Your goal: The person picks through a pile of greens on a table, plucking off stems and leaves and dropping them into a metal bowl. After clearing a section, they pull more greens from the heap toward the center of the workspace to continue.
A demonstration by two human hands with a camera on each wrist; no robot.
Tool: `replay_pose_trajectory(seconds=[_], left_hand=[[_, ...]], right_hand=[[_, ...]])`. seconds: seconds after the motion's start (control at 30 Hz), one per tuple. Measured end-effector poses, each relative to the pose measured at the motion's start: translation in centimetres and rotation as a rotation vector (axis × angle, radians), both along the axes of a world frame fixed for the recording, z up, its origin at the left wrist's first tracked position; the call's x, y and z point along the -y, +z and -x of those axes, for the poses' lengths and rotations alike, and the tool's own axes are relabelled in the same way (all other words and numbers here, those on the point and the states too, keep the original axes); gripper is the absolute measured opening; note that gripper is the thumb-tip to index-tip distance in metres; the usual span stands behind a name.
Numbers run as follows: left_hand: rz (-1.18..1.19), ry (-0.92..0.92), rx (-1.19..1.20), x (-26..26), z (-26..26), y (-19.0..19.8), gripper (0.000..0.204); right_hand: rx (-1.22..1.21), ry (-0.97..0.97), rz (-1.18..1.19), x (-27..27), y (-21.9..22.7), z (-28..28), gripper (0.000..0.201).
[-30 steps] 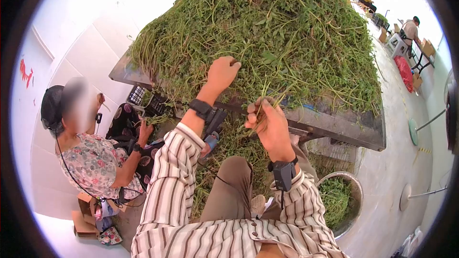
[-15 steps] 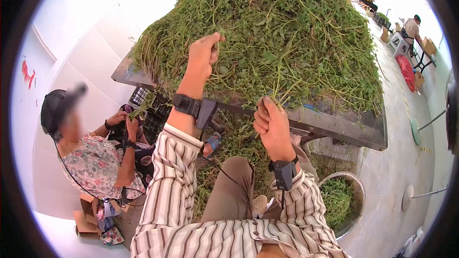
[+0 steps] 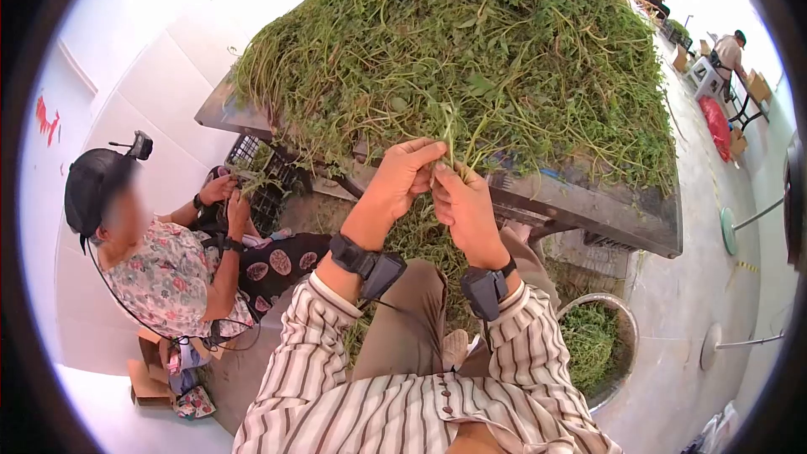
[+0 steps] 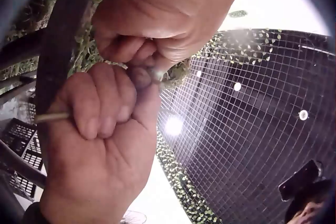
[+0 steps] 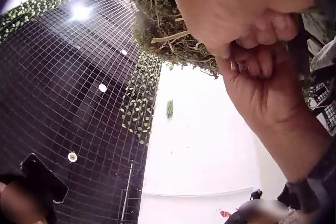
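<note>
Heap: a tall mound of green leafy stems (image 3: 471,59) covers the worktop (image 3: 588,210) and hangs over its near edge.
Worktop: dark and worn, tilted across the head view, its near edge just beyond both hands.
Neighbour: a seated person in a floral top (image 3: 160,277) at the left works stems beside a black crate (image 3: 261,176).
Bowl: a metal bowl (image 3: 626,345) with greens stands on the floor at lower right, well apart from the hands.
Bundle: a small bunch of stems (image 3: 450,139) rises from between the two hands, its tops touching the heap's overhang.
Left hand: the left hand (image 3: 403,176) is raised at the worktop edge, its grip curled and pinching the bunch at its base, knuckles against the other hand.
Right hand: the right hand (image 3: 462,202) is fisted round the stems, a stem end (image 4: 52,116) poking out of the fist in the left wrist view.
Wrists: both bent upward, each strapped with a camera band, sleeves striped.
</note>
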State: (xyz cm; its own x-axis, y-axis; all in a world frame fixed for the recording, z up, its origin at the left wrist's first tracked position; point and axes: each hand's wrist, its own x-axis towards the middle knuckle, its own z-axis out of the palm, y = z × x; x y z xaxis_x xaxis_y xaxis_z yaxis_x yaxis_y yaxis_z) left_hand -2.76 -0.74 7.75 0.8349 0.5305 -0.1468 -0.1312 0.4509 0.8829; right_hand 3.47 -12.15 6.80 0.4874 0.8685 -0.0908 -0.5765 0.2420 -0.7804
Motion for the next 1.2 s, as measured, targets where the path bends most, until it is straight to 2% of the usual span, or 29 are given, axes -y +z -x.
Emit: replay_pose_trajectory(seconds=[0.3,0.4,0.47,0.67,0.73,0.8,0.87,0.9,0.93,1.0,1.17,1.2], left_hand=[[-0.012,0.049,-0.034,1.1,-0.2,0.8,0.012],[-0.041,0.068,-0.047,-0.5,-0.3,0.8,0.015],[-0.011,0.125,0.027,-1.6,-0.7,1.1,0.018],[-0.019,0.090,0.105,-4.9,-1.9,1.1,0.021],[-0.005,0.146,0.102,-6.0,-2.8,1.2,0.020],[0.248,0.374,0.191,-10.7,-3.1,0.2,0.020],[0.107,0.476,0.179,-11.6,-2.2,1.6,0.019],[-0.063,0.450,0.118,-11.1,-1.8,2.5,0.019],[-0.067,0.444,0.098,-10.7,-1.6,2.9,0.019],[-0.252,0.324,0.016,-10.0,-1.7,3.2,0.020],[-0.393,0.280,0.046,-7.9,-2.4,4.1,0.023],[-0.490,0.231,0.031,-7.0,-2.3,4.9,0.025]], right_hand=[[-0.009,0.017,-0.025,0.2,-0.4,0.1,0.016],[0.014,0.071,-0.010,0.5,-0.3,0.6,0.015],[0.042,0.111,-0.001,0.7,-0.3,1.0,0.015],[0.046,0.107,-0.009,1.0,0.3,0.7,0.015],[0.097,0.105,0.001,1.2,0.2,0.8,0.016],[0.106,0.174,-0.016,2.2,0.6,1.9,0.016],[0.127,0.246,-0.036,2.2,0.9,1.2,0.015],[0.066,0.176,-0.033,2.0,0.7,0.8,0.015],[-0.007,0.105,-0.026,1.9,0.4,0.6,0.016],[0.022,0.081,-0.066,1.8,0.5,0.4,0.017],[0.029,-0.013,-0.121,1.4,-0.2,0.0,0.018],[0.007,-0.038,-0.133,1.2,-0.3,-0.1,0.017]])
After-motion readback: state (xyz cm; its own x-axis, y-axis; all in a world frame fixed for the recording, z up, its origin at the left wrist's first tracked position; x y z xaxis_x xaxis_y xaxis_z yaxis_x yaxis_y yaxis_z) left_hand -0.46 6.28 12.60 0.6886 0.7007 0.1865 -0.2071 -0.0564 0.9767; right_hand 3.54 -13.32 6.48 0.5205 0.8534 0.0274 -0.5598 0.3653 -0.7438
